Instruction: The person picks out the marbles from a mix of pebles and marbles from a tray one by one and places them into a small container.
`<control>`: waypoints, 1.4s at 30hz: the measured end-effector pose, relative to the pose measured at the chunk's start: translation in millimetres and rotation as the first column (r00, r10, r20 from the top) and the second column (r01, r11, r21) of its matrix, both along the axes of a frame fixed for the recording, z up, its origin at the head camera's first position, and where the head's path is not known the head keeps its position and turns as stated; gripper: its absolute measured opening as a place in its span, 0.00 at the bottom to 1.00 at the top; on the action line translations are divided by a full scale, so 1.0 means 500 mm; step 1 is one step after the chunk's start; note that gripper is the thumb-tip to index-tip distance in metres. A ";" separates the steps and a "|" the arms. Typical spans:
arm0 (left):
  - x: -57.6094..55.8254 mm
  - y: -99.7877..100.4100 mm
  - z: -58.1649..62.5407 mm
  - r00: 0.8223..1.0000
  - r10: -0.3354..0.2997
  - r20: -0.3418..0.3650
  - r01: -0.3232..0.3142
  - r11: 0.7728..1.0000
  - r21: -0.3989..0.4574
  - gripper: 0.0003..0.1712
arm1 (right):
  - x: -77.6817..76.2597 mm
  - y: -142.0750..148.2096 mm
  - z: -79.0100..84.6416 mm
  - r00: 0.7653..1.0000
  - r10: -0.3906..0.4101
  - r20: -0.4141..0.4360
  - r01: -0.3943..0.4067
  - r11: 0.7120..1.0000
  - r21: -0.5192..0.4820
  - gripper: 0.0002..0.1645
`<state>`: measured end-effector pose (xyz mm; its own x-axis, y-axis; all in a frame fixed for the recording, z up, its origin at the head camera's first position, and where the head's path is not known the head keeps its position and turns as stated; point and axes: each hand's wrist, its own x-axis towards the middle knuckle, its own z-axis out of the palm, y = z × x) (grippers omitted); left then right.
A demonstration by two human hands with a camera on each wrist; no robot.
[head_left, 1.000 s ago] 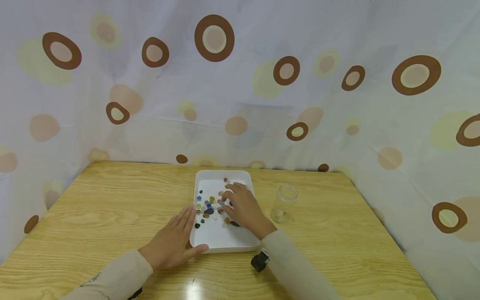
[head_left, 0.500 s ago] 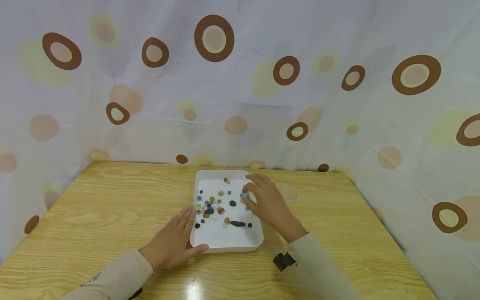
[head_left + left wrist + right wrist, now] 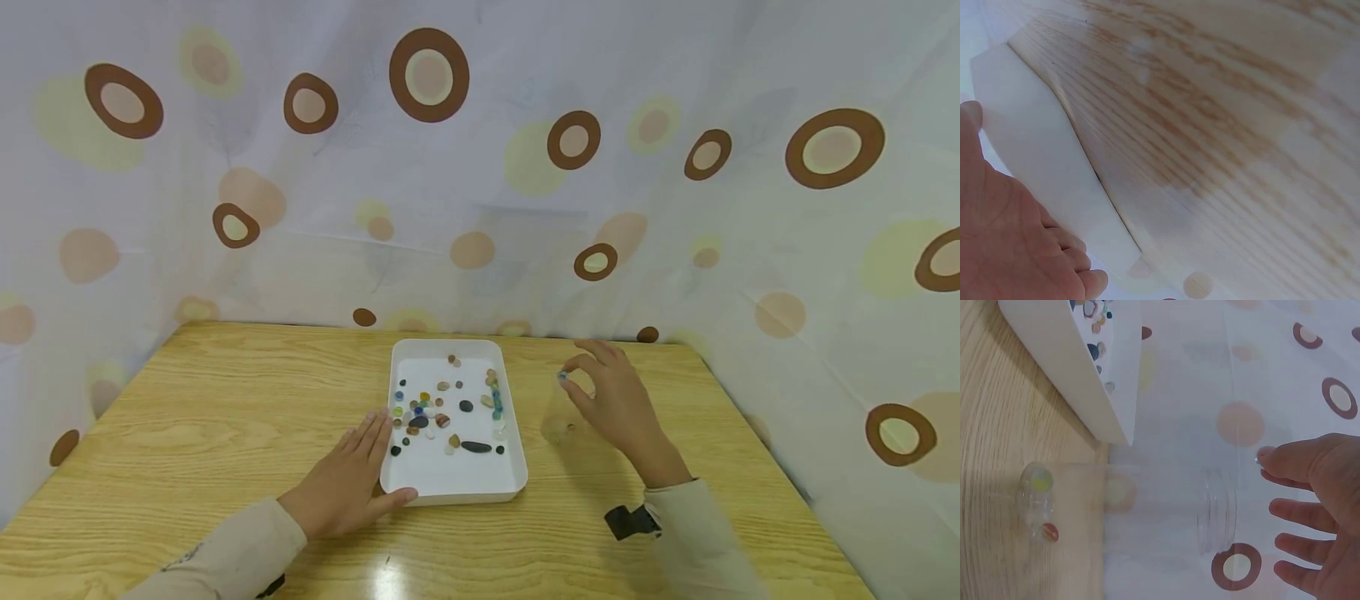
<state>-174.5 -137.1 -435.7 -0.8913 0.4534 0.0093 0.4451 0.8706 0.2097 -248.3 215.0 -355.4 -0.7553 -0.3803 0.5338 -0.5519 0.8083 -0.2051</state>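
My right hand [image 3: 618,408] pinches a small light-blue glassy stone [image 3: 562,376] between thumb and index finger. It hangs beside the mouth of a clear jar [image 3: 1210,512], the other fingers spread apart in the right wrist view. Inside the jar, at its bottom, lie a yellow-green stone [image 3: 1041,481] and a reddish one [image 3: 1050,532]. My left hand [image 3: 348,483], fingers straight, rests along the left side and near corner of a white tray [image 3: 450,483]. Several coloured stones are scattered in the tray, with a row of blue ones [image 3: 497,402] near its right wall.
The tray and jar stand on a wood-grain table [image 3: 225,400], the jar to the right of the tray. Behind the table hangs a pale cloth [image 3: 480,167] with brown rings. A long dark stone [image 3: 476,447] lies in the tray's near right part.
My right hand has moved right, from the middle of the tray to the jar, bringing the light-blue stone along. My left hand has stayed at the tray's side.
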 end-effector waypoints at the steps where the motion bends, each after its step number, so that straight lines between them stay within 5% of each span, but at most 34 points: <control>1: 0.000 0.000 0.000 1.000 0.002 0.002 -0.002 1.000 0.002 0.59 | -0.002 0.007 -0.002 1.000 -0.012 -0.006 0.012 1.000 -0.010 0.08; 12: 0.001 -0.001 0.004 1.000 -0.002 -0.001 0.002 1.000 0.020 0.58 | -0.012 0.038 -0.025 0.996 -0.087 -0.006 0.086 0.995 -0.042 0.08; 42: 0.002 -0.001 0.003 1.000 0.007 0.021 -0.007 1.000 0.018 0.58 | -0.011 0.043 -0.038 0.996 -0.088 0.028 0.090 0.995 -0.049 0.10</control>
<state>-173.4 -137.8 -434.2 -0.8946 0.4468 -0.0016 0.4341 0.8699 0.2344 -253.9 236.5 -374.5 -0.7988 -0.2839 0.5303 -0.4721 0.8422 -0.2603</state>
